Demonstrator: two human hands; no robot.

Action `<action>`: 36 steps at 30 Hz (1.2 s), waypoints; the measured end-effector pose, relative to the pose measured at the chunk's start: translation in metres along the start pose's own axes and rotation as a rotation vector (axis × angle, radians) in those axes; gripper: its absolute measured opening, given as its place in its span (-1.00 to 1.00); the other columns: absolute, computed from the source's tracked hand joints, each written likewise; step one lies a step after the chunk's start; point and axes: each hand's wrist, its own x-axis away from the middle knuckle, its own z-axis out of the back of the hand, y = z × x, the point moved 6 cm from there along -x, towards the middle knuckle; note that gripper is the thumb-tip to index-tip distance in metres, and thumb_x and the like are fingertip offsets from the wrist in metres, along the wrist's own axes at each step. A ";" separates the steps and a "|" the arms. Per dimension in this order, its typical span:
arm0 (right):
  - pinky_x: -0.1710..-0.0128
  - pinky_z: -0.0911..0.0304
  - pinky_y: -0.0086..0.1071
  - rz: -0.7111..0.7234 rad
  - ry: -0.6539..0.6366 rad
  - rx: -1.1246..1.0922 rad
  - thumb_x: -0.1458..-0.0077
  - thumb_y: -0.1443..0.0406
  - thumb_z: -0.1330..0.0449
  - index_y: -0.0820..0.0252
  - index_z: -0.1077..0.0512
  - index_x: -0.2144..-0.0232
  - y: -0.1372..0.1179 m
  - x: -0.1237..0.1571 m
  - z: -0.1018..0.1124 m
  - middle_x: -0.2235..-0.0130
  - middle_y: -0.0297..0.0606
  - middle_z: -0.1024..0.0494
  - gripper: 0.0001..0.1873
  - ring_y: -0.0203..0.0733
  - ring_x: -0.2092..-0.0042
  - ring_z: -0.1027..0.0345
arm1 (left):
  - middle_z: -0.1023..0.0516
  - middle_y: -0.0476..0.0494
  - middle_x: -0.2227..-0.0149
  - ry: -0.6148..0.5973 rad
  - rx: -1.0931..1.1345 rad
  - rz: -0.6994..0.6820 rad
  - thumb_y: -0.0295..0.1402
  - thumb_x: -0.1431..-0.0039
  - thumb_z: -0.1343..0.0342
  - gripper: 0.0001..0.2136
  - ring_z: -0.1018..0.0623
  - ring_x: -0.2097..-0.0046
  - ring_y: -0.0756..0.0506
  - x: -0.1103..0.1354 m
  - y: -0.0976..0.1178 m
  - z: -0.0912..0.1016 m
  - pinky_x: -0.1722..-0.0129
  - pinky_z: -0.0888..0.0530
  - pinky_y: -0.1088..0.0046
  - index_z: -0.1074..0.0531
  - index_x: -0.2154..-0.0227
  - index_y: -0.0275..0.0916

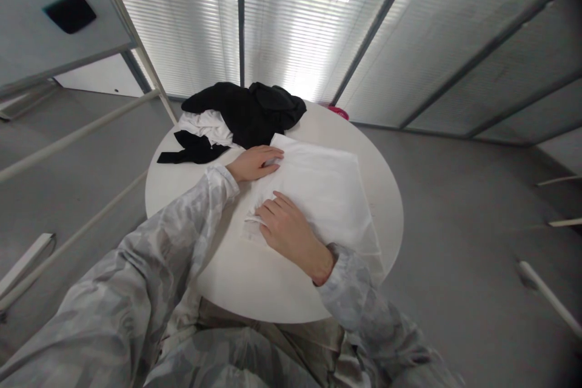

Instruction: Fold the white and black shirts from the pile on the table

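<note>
A white cloth (322,185), perhaps a garment, lies spread as a folded rectangle on the round white table (273,297). At its upper left edge rests my left hand (255,162), palm down with the fingers stretched out over the fabric. Nearer to me, my right hand (291,233) has its fingers curled on the lower left edge, where the cloth is bunched and pinched. The fingertips of my right hand are partly hidden in the folds.
Black clothing (245,110) lies heaped at the table's back left, over a crumpled white cloth (209,125) and a black strip of fabric (191,150). A pink object (339,111) shows behind the table. A whiteboard frame (82,133) stands left; blinds-covered glass panels (295,30) rise behind.
</note>
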 end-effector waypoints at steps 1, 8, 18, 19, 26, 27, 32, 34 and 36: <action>-0.46 -0.24 0.06 0.019 0.016 -0.005 -0.42 0.44 -0.21 0.12 -0.54 0.05 -0.001 0.001 0.001 0.12 -0.17 -0.61 -0.83 0.04 0.00 -0.46 | -0.61 -0.30 -0.36 -0.001 -0.006 0.003 -0.02 -0.56 -0.05 -0.53 -0.58 -0.36 -0.33 0.000 0.001 0.000 -0.42 -0.46 -0.04 -0.60 -0.28 -0.16; -0.09 -0.44 -0.12 0.097 -0.040 -0.072 -0.51 0.34 -0.22 0.16 -0.56 0.06 -0.017 0.005 -0.012 0.14 -0.17 -0.62 -0.90 -0.03 0.05 -0.49 | -0.52 -0.31 -0.44 -0.017 -0.038 0.036 0.00 -0.57 -0.04 -0.49 -0.54 -0.42 -0.33 0.001 -0.001 0.000 -0.48 -0.41 -0.06 -0.55 -0.33 -0.19; -0.53 -0.14 0.19 0.005 0.005 -0.186 -0.48 0.01 -0.29 0.25 -0.31 -0.48 -0.011 0.005 -0.005 -0.51 0.13 -0.37 -0.28 0.22 -0.54 -0.17 | -0.53 -0.29 -0.43 -0.009 -0.033 0.029 0.03 -0.57 -0.03 -0.48 -0.52 -0.44 -0.32 0.001 -0.001 0.000 -0.49 -0.41 -0.07 -0.54 -0.35 -0.16; -0.56 -0.08 0.20 0.034 -0.027 -0.181 -0.49 -0.04 -0.27 0.27 -0.27 -0.51 -0.012 0.007 -0.010 -0.54 0.14 -0.32 -0.21 0.22 -0.58 -0.11 | -0.53 -0.28 -0.44 -0.011 -0.029 0.034 0.03 -0.57 -0.03 -0.48 -0.52 -0.44 -0.32 0.000 -0.001 0.000 -0.49 -0.41 -0.07 -0.54 -0.35 -0.15; -0.63 0.02 0.10 0.092 -0.144 -0.310 -0.44 -0.23 -0.24 0.37 -0.09 -0.61 -0.026 0.019 -0.013 -0.61 0.18 -0.14 0.07 0.15 -0.64 0.02 | -0.54 -0.27 -0.43 -0.010 -0.047 0.041 0.05 -0.58 -0.02 -0.47 -0.52 -0.44 -0.32 -0.001 0.002 0.002 -0.49 -0.41 -0.06 -0.54 -0.35 -0.14; -0.63 -0.01 0.07 0.111 -0.162 -0.344 -0.45 -0.23 -0.23 0.33 -0.09 -0.61 -0.027 0.020 -0.006 -0.62 0.15 -0.14 0.05 0.13 -0.64 0.01 | -0.54 -0.27 -0.43 -0.008 -0.050 0.041 0.05 -0.58 -0.02 -0.47 -0.53 -0.44 -0.31 -0.001 0.002 0.002 -0.48 -0.41 -0.06 -0.54 -0.35 -0.14; -0.56 -0.21 0.00 0.079 -0.150 -0.473 -0.55 -0.07 -0.20 0.06 -0.11 -0.63 0.012 0.034 0.038 -0.60 -0.05 -0.24 -0.18 -0.01 -0.59 -0.16 | -0.53 -0.26 -0.44 -0.023 -0.054 0.040 0.07 -0.58 0.00 -0.46 -0.52 -0.44 -0.31 -0.003 0.003 0.000 -0.48 -0.41 -0.05 -0.53 -0.36 -0.14; -0.58 -0.15 0.18 -0.072 -0.033 -0.382 -0.58 0.00 -0.16 -0.01 -0.07 -0.65 0.056 0.045 0.047 -0.59 -0.06 -0.25 -0.23 0.08 -0.60 -0.12 | -0.52 -0.27 -0.44 -0.033 -0.057 0.048 0.06 -0.58 0.00 -0.46 -0.51 -0.45 -0.32 -0.003 0.004 0.000 -0.49 -0.40 -0.06 -0.53 -0.36 -0.15; -0.60 -0.06 0.29 -0.240 0.031 -0.234 -0.58 -0.01 -0.13 0.02 0.00 -0.67 0.101 0.066 0.043 -0.62 -0.03 -0.18 -0.19 0.18 -0.64 0.00 | -0.51 -0.26 -0.46 -0.047 -0.061 0.063 0.06 -0.58 0.01 -0.45 -0.50 -0.46 -0.31 -0.004 0.007 0.002 -0.51 -0.38 -0.06 -0.52 -0.37 -0.14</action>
